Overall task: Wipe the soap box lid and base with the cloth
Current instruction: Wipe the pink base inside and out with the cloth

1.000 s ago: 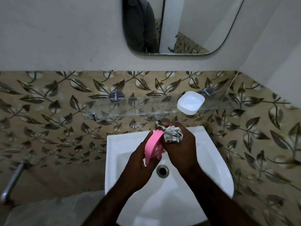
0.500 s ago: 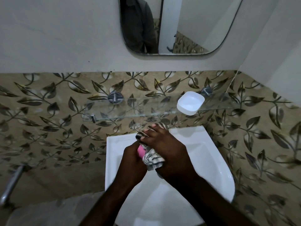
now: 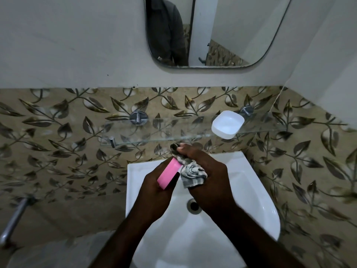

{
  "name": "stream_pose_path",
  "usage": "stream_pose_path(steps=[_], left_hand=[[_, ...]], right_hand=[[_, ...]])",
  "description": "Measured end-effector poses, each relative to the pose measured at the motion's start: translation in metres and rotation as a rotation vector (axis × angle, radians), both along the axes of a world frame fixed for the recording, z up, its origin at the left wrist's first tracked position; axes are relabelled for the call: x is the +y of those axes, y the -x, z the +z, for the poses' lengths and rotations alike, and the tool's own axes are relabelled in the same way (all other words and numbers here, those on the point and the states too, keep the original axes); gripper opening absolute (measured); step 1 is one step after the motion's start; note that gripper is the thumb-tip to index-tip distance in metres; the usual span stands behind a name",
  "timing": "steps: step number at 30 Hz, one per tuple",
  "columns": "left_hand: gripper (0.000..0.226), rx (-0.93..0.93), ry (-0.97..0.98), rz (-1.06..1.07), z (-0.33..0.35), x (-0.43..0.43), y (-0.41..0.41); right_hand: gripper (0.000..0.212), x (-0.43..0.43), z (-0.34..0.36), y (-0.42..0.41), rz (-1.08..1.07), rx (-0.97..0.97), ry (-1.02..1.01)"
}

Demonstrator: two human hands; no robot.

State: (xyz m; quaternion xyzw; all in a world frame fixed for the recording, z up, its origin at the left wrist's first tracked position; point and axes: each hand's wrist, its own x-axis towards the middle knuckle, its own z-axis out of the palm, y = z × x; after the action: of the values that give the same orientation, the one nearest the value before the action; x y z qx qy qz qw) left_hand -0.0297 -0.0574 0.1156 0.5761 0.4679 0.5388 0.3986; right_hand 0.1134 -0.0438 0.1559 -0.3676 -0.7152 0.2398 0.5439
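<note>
Above the white sink [image 3: 257, 192] my left hand [image 3: 154, 192] grips a pink soap box part [image 3: 168, 174], held on edge and tilted. My right hand [image 3: 204, 175] holds a bunched grey-and-white striped cloth [image 3: 192, 172] and presses it against the pink part's right side, with one end of the cloth sticking out past my fingertips. The white soap box part [image 3: 227, 124] lies hollow side up on the glass shelf [image 3: 154, 130] above the sink, apart from both hands.
A leaf-patterned tiled wall runs behind the sink. A mirror [image 3: 231, 31] hangs above. The sink drain [image 3: 193, 206] shows below my hands. A metal pipe [image 3: 13, 219] juts out at the lower left. The shelf's left half holds nothing.
The pink part, mostly hidden under the cloth half a second ago, now shows again on the left. My right hand has drawn the cloth to the right and upward along it.
</note>
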Motion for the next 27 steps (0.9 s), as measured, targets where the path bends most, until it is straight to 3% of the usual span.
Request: stream_pose_path(steps=[7,11,14,17,21,24,27], left_hand=[[0.055,-0.1,0.044,-0.097,-0.006,-0.002,0.005],[0.072,-0.284,0.033,-0.141,-0.004,-0.002,0.011],[0.071,-0.352,0.058,-0.159,-0.002,-0.003,0.011],[0.072,-0.363,0.076,-0.206,0.003,-0.005,0.013],[0.076,-0.161,0.178,-0.159,0.015,-0.005,0.015],[0.053,-0.019,0.296,-0.198,0.016,-0.007,0.009],[0.035,0.014,0.267,-0.227,0.012,-0.008,0.002]], right_hand=[[0.036,0.011,-0.009,-0.008,-0.019,0.099,0.366],[0.048,0.017,-0.012,-0.014,0.016,0.164,0.408],[0.043,0.015,-0.01,-0.011,-0.044,0.121,0.345],[0.038,0.011,-0.007,-0.009,-0.157,-0.098,0.196],[0.039,0.012,-0.007,-0.015,-0.26,-0.309,-0.031],[0.045,0.009,-0.007,-0.017,-0.256,-0.366,-0.12],[0.038,0.008,-0.003,-0.016,-0.271,-0.36,-0.157]])
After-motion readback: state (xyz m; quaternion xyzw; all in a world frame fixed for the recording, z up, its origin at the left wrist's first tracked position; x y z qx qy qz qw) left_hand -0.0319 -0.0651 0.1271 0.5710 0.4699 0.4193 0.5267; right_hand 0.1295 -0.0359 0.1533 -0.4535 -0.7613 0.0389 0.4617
